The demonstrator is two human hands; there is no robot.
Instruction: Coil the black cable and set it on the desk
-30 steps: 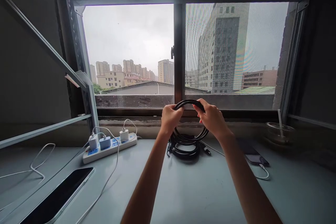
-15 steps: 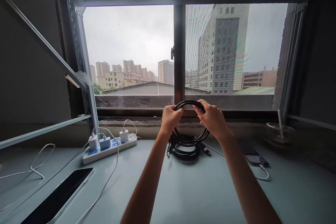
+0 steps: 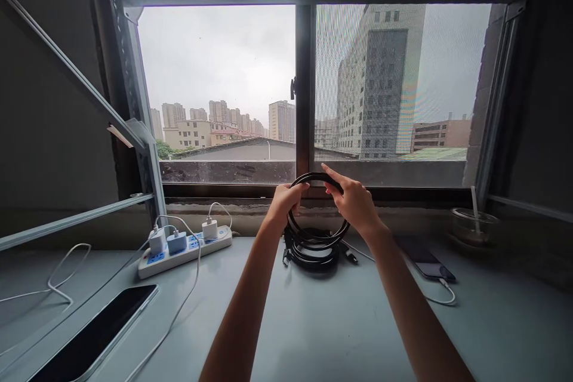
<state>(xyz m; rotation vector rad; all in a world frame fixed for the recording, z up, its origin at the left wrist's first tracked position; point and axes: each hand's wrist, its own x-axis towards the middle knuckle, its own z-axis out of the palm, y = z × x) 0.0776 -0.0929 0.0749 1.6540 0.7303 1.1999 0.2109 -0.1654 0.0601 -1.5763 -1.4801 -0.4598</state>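
A coiled black cable (image 3: 316, 176) is held up in a ring between my two hands, in front of the window. My left hand (image 3: 285, 205) is closed on the ring's upper left, thumb lying across the strands. On the upper right, my right hand (image 3: 357, 204) grips the same cable between thumb and fingers, with its index finger raised off it. Below the ring, another black cable coil (image 3: 313, 264) lies on the table, partly behind the held loops; whether they are joined cannot be made out. A dark plug (image 3: 350, 255) sticks out at its right side.
At left, a white power strip (image 3: 185, 255) carries chargers with white cords, and a large dark-screened device (image 3: 96, 334) lies in front. A phone (image 3: 427, 262) with a charging cable and a clear cup (image 3: 474, 227) with a straw stand at right. Metal frame posts flank the table.
The held cable ring and both hands have shifted slightly left and lower. My right index finger has lifted off the cable and now points up and left.
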